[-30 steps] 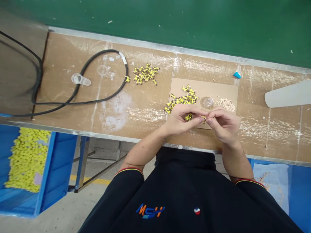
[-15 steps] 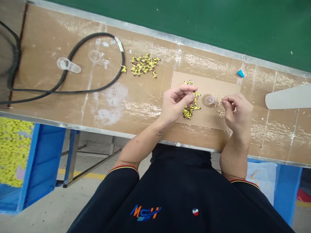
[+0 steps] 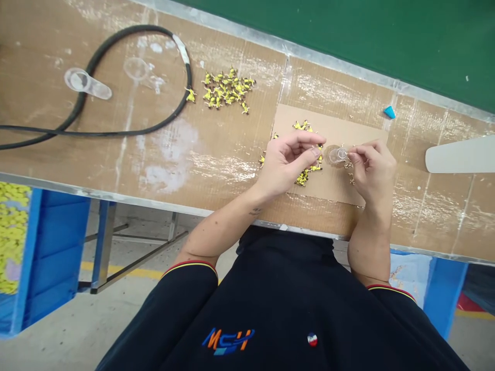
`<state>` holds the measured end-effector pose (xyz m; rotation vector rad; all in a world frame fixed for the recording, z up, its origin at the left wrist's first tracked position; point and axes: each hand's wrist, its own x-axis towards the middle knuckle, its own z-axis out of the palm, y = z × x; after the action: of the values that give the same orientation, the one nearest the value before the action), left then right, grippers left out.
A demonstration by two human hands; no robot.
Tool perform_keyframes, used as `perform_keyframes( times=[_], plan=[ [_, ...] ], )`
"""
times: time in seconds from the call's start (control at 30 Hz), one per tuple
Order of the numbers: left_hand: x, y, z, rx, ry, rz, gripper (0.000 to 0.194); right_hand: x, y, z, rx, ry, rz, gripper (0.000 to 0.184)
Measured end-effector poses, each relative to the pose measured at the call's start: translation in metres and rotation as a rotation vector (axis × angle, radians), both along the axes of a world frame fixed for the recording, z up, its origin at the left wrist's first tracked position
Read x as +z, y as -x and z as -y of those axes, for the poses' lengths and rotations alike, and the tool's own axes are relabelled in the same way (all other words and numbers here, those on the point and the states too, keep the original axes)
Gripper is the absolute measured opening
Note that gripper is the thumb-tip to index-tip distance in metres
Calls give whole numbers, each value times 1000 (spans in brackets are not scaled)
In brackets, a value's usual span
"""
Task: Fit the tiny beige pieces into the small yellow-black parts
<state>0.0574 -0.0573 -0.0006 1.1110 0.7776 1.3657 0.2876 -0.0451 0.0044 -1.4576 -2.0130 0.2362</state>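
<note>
My left hand [image 3: 288,162] is above a piece of cardboard, thumb and forefinger closed on a small yellow figure [image 3: 320,147] with dark parts, mostly hidden by the fingertips. More yellow figures [image 3: 302,178] lie loose under and around that hand. My right hand [image 3: 373,167] pinches what looks like a tiny pale piece [image 3: 347,153], hard to make out. Its fingertips are right beside a small clear plastic cup [image 3: 337,154] standing on the cardboard sheet [image 3: 332,189]. Similar tiny pale pieces [image 3: 351,179] are scattered by the right fingers, partly covered by them.
Left of the sheet is a heap of yellow figures [image 3: 228,90]. A black cable [image 3: 154,130] loops on the table near a clear plastic scoop-shaped piece [image 3: 96,87]. A blue cone-shaped cap [image 3: 389,112] and a white object [image 3: 460,154] are at the right. Blue crates [image 3: 58,242] stand below.
Both hands have come closer together. The left moved slightly right with the yellow figure; the right moved left to the clear cup. The camera view has shifted a little.
</note>
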Motion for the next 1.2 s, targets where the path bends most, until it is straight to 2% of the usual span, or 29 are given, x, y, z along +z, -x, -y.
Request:
perform_keyframes(
  times=[0.37,0.5,0.63,0.83,1.03,1.2],
  plan=[
    [2,1,1,9,-38,-6,29,0,1,-2,-8,-9,-7,11],
    [2,1,0,19,-43,-25,31,7,3,1,3,-43,-117,13],
    [6,-2,4,-24,-66,-36,28,19,12,12,0,-64,-295,18],
    [10,-9,15,-115,-106,-71,20,23,31,29,102,-85,-464,22],
    [8,-10,19,-130,-168,-103,13,17,37,32,232,-47,-594,9],
    [7,-10,20,-120,-181,-117,15,17,38,34,270,11,-616,3]
  ],
)
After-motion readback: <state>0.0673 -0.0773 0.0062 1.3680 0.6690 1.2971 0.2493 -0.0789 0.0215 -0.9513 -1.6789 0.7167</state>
